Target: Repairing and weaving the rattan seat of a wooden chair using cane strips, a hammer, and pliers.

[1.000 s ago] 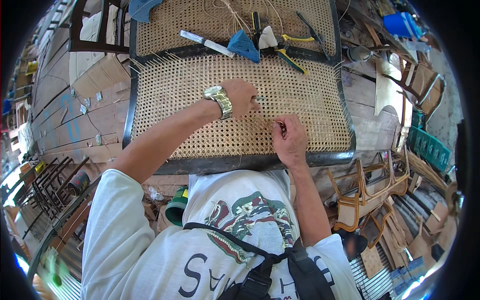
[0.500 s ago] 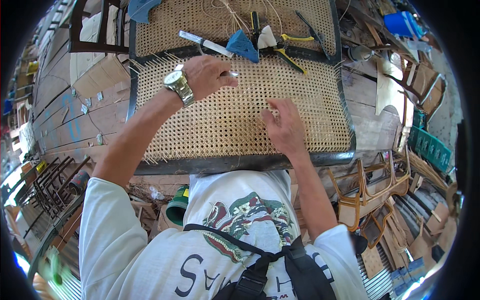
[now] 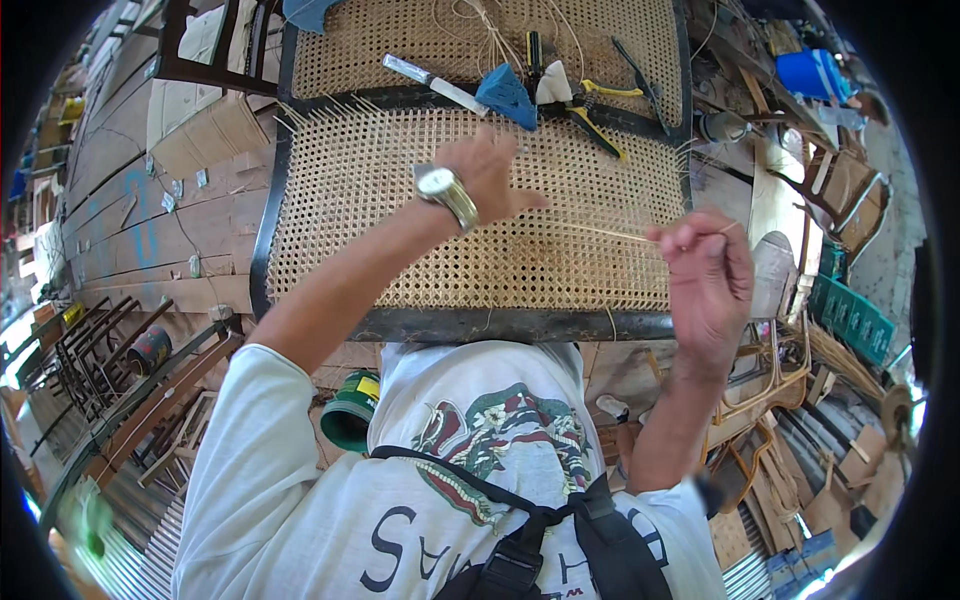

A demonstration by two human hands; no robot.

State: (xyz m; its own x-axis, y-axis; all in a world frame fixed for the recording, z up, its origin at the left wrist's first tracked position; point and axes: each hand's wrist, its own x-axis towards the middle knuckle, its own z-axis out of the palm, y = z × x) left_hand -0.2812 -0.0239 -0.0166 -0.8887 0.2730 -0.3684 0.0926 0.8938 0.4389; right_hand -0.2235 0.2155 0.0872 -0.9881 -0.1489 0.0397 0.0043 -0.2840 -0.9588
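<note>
A woven cane panel (image 3: 400,250) in a dark frame lies across my lap, with loose strand ends sticking out along its far left edge. My left hand (image 3: 483,178), wearing a wristwatch (image 3: 441,184), lies over the upper middle of the weave, thumb stretched out to the right and fingers slightly blurred. Beyond the panel's right edge is my right hand (image 3: 710,275), its fingers curled in a pinch on a thin cane strand (image 3: 610,233). That strand runs taut and low over the weave toward my left thumb.
Along the dark crossbar lie a white-handled knife (image 3: 430,85), a blue cloth-like piece (image 3: 507,96), a screwdriver (image 3: 535,55) and yellow-handled pliers (image 3: 597,133). Loose cane strands (image 3: 488,40) lie beyond. Chair frames (image 3: 755,390) stand at right; a green bucket (image 3: 348,412) sits below left.
My left hand has moved right across the weave and its fingers have opened out. My right hand has moved right, off the panel, with a strand now stretched from it.
</note>
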